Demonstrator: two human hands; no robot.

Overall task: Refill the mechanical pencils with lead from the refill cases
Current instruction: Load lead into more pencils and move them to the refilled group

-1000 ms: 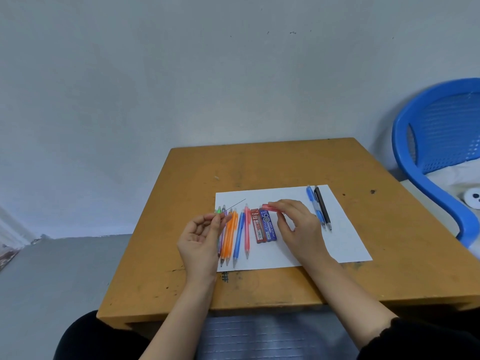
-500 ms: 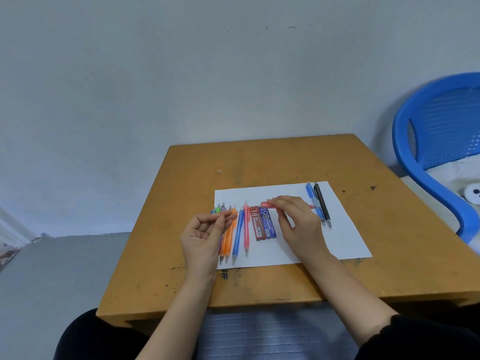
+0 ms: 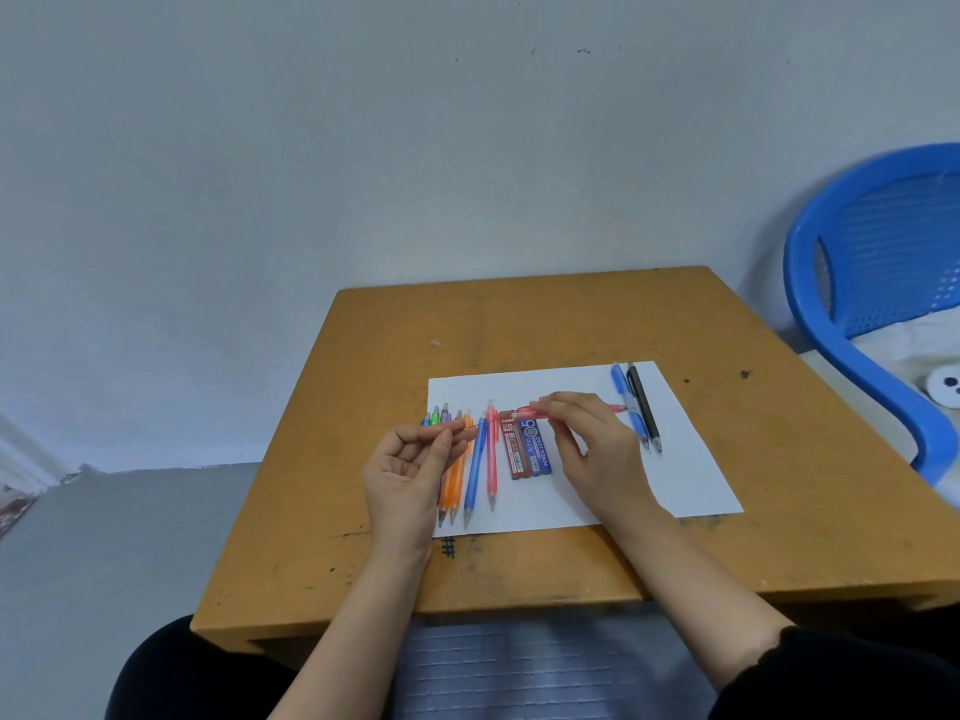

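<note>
The left hand point(image 3: 408, 472) is turned palm up over the near left part of the sheet, with its thumb and forefinger pinching a thin dark stick of pencil lead point(image 3: 464, 431) that points right towards the other hand; the other fingers are loosely curled. The right hand point(image 3: 597, 449) has its fingertips curled round a translucent red plastic mechanical pencil point(image 3: 532, 412), gripping it level and crosswise above the sheet, with one end sticking out left towards the lead and the other out right. Just below that pencil lie two flat lead refill cases side by side and touching, a red one point(image 3: 516, 452) and a blue one point(image 3: 539, 449). Left of the cases, a row of mechanical pencils lies tips towards the person: a pink one point(image 3: 491, 454), a blue one point(image 3: 475, 470), two orange ones point(image 3: 457, 480), and purple point(image 3: 445, 412) and green point(image 3: 435, 413) ends partly hidden behind the left hand. Beyond the right hand, a blue pencil point(image 3: 621, 381) and a black pencil point(image 3: 641, 402) lie close together. All rest on a white sheet of paper point(image 3: 691, 470) on a worn yellow-brown wooden desk point(image 3: 519, 319). A blue plastic chair point(image 3: 841, 314) stands at the desk's right side.
</note>
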